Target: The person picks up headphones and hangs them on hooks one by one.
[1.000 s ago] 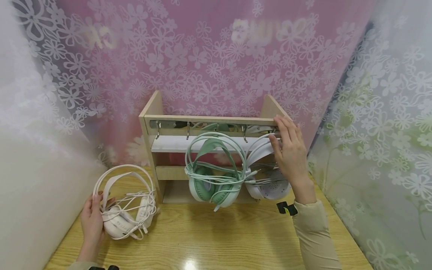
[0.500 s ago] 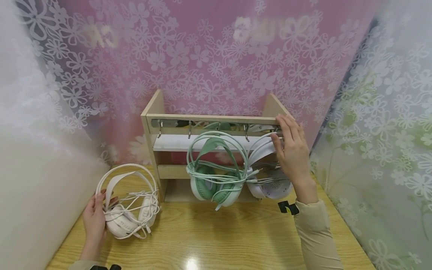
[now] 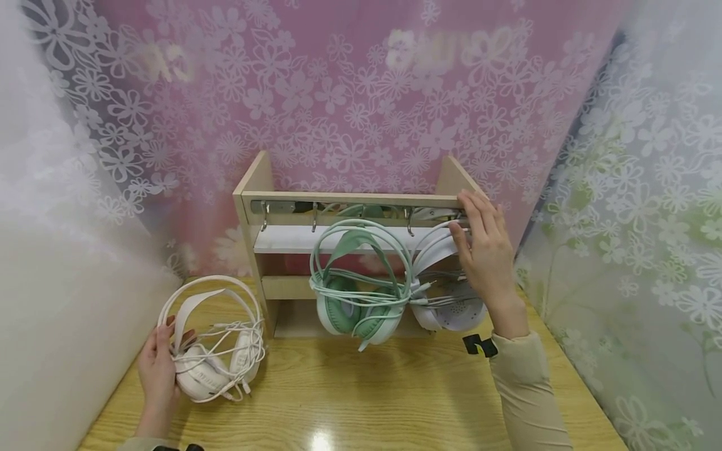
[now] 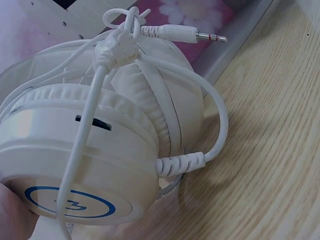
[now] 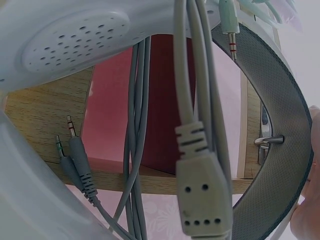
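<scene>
At the left, my left hand (image 3: 158, 363) grips white headphones (image 3: 198, 376) by the side, thumb in front and fingertips behind the headband; a thin white cable is wound round them. The left wrist view has an ear cup (image 4: 75, 155) and a cable plug (image 4: 180, 34) close up. My right hand (image 3: 486, 257) rests its fairly straight fingers on the right end of the wooden rack's top rail (image 3: 355, 199), thumb beside the headband of pale headphones (image 3: 454, 307). Their headband (image 5: 280, 95) lies over a metal hook (image 5: 270, 140) in the right wrist view.
Green and white headphones (image 3: 361, 300) hang in the middle of the rack. Two metal hooks (image 3: 314, 216) at the left of the rail carry nothing. The wooden table (image 3: 361, 394) is bounded by a pink flowered curtain (image 3: 338, 94) behind and pale panels at both sides.
</scene>
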Demonstrator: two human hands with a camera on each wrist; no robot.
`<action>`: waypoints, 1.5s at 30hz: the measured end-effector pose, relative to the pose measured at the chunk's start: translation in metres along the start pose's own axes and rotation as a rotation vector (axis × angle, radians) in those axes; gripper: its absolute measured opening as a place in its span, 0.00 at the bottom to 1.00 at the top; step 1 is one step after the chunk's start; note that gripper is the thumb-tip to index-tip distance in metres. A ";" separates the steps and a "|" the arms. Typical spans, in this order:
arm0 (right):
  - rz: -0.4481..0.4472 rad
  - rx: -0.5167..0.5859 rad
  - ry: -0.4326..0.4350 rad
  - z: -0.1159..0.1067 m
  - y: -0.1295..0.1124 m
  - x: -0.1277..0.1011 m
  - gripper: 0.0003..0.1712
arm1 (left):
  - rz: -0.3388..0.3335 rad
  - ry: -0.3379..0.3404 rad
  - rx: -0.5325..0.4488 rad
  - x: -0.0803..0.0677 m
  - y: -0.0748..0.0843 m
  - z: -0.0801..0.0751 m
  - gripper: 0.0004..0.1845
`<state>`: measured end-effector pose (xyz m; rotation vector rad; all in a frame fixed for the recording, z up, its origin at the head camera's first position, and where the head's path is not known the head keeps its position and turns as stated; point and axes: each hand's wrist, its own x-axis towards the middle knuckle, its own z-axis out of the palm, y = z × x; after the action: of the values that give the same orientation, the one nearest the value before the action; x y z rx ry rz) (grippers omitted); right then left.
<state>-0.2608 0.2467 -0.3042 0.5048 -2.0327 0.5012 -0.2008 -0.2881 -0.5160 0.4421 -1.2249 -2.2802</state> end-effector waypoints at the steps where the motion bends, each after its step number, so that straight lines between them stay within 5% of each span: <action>1: 0.001 -0.001 0.000 0.000 0.000 0.000 0.36 | -0.012 0.006 -0.016 0.000 0.001 0.000 0.14; 10: 0.003 -0.005 0.000 0.000 0.001 -0.001 0.37 | -0.076 0.032 -0.153 -0.003 0.020 0.002 0.14; 23: -0.010 -0.019 0.000 0.000 0.001 0.001 0.36 | -0.092 0.021 -0.117 -0.008 0.037 0.010 0.14; 45: -0.001 -0.012 -0.002 0.000 -0.001 0.000 0.37 | -0.021 -0.143 -0.129 -0.022 0.049 0.014 0.19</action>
<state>-0.2603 0.2464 -0.3040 0.4998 -2.0361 0.4880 -0.1767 -0.2887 -0.4661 0.2492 -1.1359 -2.4275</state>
